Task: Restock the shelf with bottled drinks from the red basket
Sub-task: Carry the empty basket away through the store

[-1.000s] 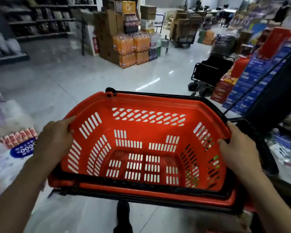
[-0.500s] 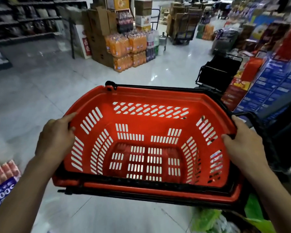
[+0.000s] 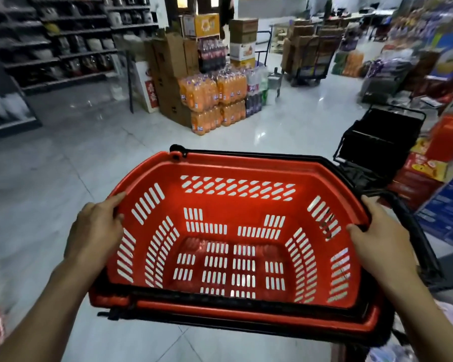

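Left hand (image 3: 94, 232) and right hand (image 3: 383, 245) curled around opposite rims of red basket (image 3: 236, 205), open floor (image 3: 63, 165) ahead.

Bare left grip (image 3: 96, 231) and right grip (image 3: 383, 246) on bare forearms (image 3: 45, 307)

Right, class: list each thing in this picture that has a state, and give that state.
red basket, empty, held off the floor
left hand, grips the basket's left rim
right hand, grips the basket's right rim
orange drink packs, wrapped, stacked on the floor
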